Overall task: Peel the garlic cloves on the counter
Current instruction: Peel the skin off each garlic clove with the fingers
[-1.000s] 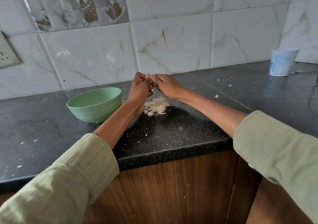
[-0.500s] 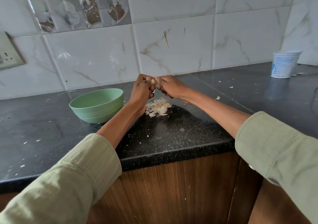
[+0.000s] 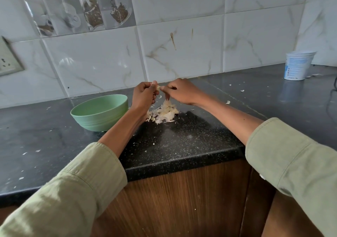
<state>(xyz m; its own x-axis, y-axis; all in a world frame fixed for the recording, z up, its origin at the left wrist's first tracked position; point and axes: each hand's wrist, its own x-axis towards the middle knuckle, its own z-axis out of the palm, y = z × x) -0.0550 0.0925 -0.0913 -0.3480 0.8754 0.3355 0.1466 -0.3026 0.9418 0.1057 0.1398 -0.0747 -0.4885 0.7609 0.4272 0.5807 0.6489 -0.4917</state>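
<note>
Above the dark counter point(image 3: 182, 142), my left hand point(image 3: 144, 96) pinches a small pale garlic clove point(image 3: 158, 87) between thumb and fingers. My right hand point(image 3: 180, 91) meets it from the right, its fingertips curled onto the clove's skin. A flake of skin point(image 3: 160, 97) hangs in the air just below the hands. Directly underneath them lies a heap of papery garlic peels point(image 3: 164, 112). How much skin is still on the clove is too small to tell.
A pale green bowl point(image 3: 99, 113) stands left of the peels, close to my left forearm. A white tub point(image 3: 298, 65) sits at the far right by the tiled wall. Loose peel scraps dot the counter. A wall socket point(image 3: 8, 60) is at the left edge.
Both hands have stayed together over the peel heap, working the clove with small finger movements. A flake of skin has come loose below them. The bowl and tub have not moved.
</note>
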